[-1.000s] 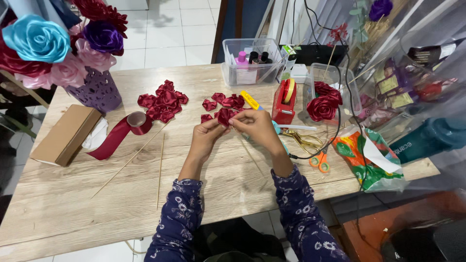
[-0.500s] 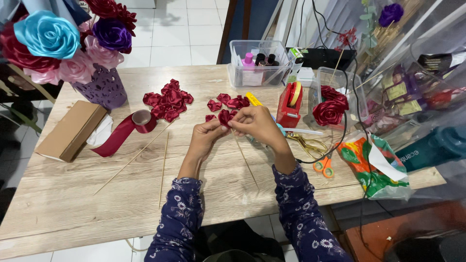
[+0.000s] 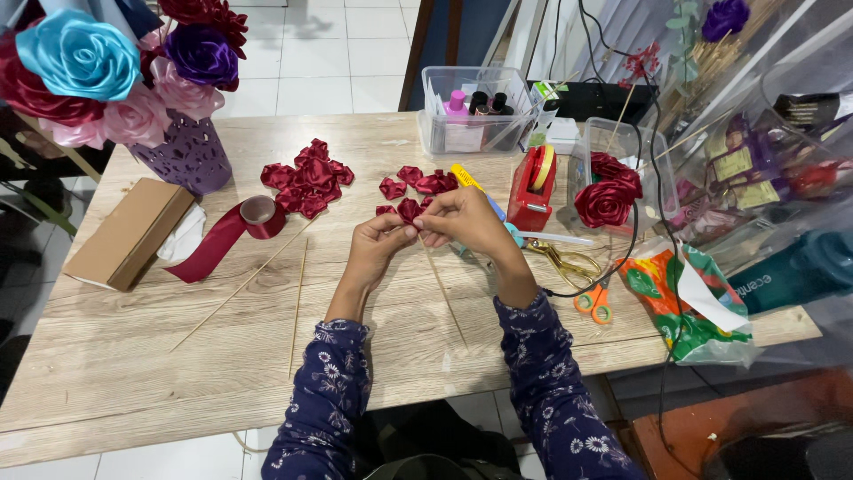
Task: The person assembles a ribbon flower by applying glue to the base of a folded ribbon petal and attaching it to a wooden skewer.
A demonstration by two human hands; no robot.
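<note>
both hands pinching a folded dark red ribbon petal above the worktop

my left hand [image 3: 378, 242] and right hand [image 3: 462, 222] grip the ribbon petal [image 3: 408, 212] pressed between fingertips, over the wooden worktop [image 3: 178, 356] near loose petals [image 3: 418, 182]. the slick satin could unfold if i ease off. its point seems to face away; long axis unclear.

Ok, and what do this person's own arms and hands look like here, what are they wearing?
Both arms are in long sleeves of dark navy fabric with a small white flower print, reaching down to the wrists. The left hand and right hand are bare: no gloves. No ring, watch or bracelet shows from this head view, though the fingers are too small to check closely.
</note>
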